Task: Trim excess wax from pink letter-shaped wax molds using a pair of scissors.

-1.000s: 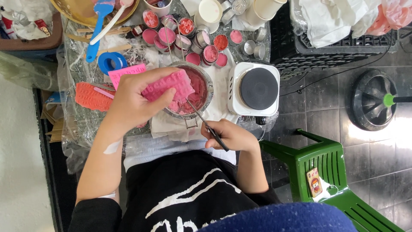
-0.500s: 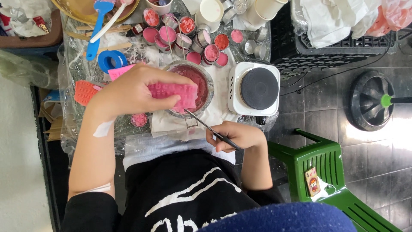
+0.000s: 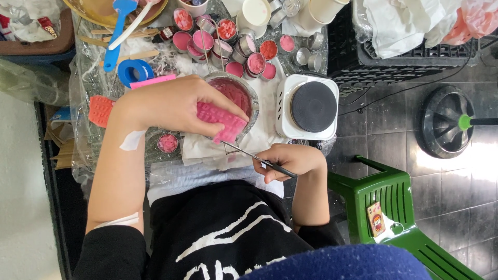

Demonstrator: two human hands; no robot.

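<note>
My left hand [image 3: 174,106] grips a pink bumpy silicone mould [image 3: 224,120] and holds it over the rim of a metal bowl [image 3: 252,94] of pink-red wax. My right hand [image 3: 290,159] pinches a thin dark-handled metal tool [image 3: 257,157]; its tip reaches up to the lower edge of the mould. Both hands are over crumpled white paper [image 3: 199,150] at the near edge of the table.
A white single hot plate [image 3: 308,107] stands right of the bowl. Several small tins of pink wax [image 3: 244,49] cluster behind it, one more [image 3: 167,142] by my left wrist. An orange mould [image 3: 100,110], blue tape roll [image 3: 134,71], green plastic chair [image 3: 394,207] and fan base [image 3: 446,123] lie around.
My left hand has swung the pink mould rightward and lower over the bowl's near rim. My right hand with the tool has shifted slightly right and down.
</note>
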